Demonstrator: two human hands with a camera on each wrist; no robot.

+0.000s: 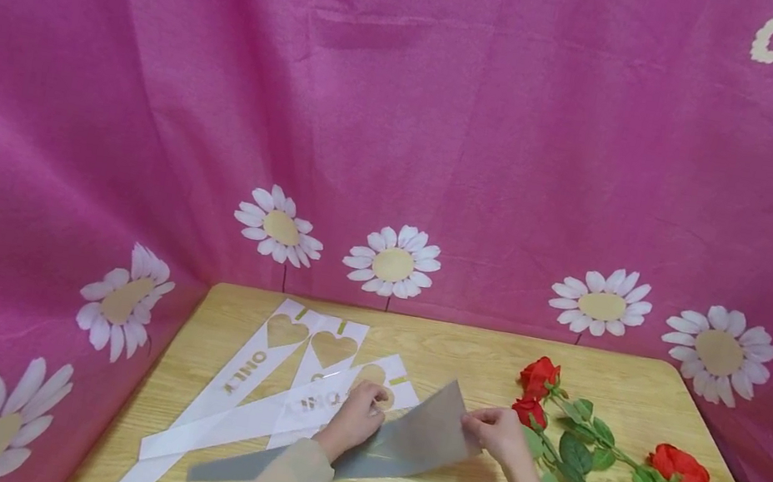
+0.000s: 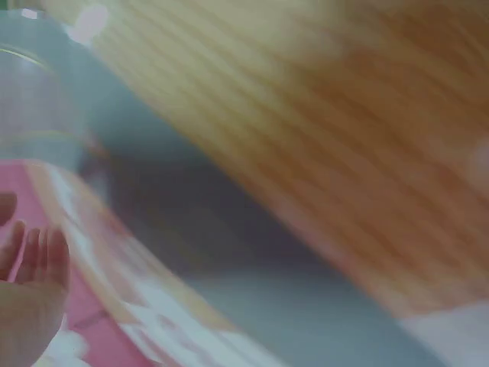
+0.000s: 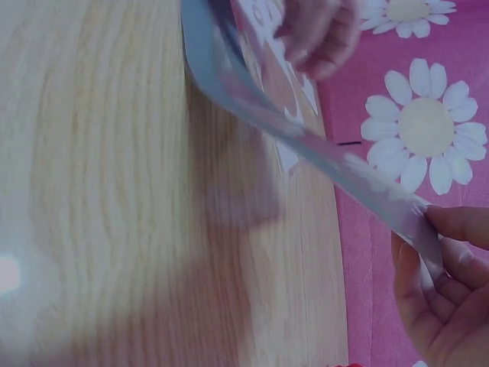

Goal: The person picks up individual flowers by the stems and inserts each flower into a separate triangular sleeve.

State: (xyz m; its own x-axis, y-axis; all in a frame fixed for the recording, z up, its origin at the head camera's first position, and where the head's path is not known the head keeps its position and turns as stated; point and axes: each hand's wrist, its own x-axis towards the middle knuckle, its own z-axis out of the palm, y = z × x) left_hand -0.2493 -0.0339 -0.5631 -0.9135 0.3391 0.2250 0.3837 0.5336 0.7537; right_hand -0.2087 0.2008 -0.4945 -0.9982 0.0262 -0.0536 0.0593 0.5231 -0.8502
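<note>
A long grey sheet (image 1: pixel 428 433), glossy and flexible like flower wrapping, runs diagonally over the table with its right end lifted. My right hand (image 1: pixel 500 436) pinches that raised end between thumb and fingers, plainly seen in the right wrist view, where the sheet (image 3: pixel 328 157) bows downward. Above the sheet's middle is my left hand (image 1: pixel 358 418), its fingers loosely bent. In the left wrist view the left hand (image 2: pixel 34 298) has nothing in its fingers; the grey sheet there is blurred. White strips (image 1: pixel 299 408) with gold hearts and the word ONLY lie just beyond the left hand.
Red artificial roses (image 1: pixel 679 473) with green leaves (image 1: pixel 576 452) lie along the right side of the wooden table (image 1: pixel 460 350). A pink cloth (image 1: pixel 519 169) with printed daisies hangs behind the table's back edge and along its sides.
</note>
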